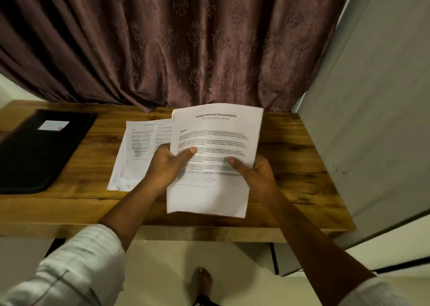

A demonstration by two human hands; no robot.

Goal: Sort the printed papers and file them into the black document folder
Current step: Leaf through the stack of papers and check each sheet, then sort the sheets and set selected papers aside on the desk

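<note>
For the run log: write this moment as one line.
left hand: grips paper | right hand: grips same paper | other papers: flat on table | folder: closed, far left

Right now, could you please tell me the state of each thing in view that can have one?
black document folder: closed, flat on the table.
held paper: lifted off the table, printed side up, gripped at both side edges.
loose papers: flat on the table, overlapping, printed side up.
left hand: pinches the held paper.
right hand: pinches the held paper.
curtain: drawn shut.
</note>
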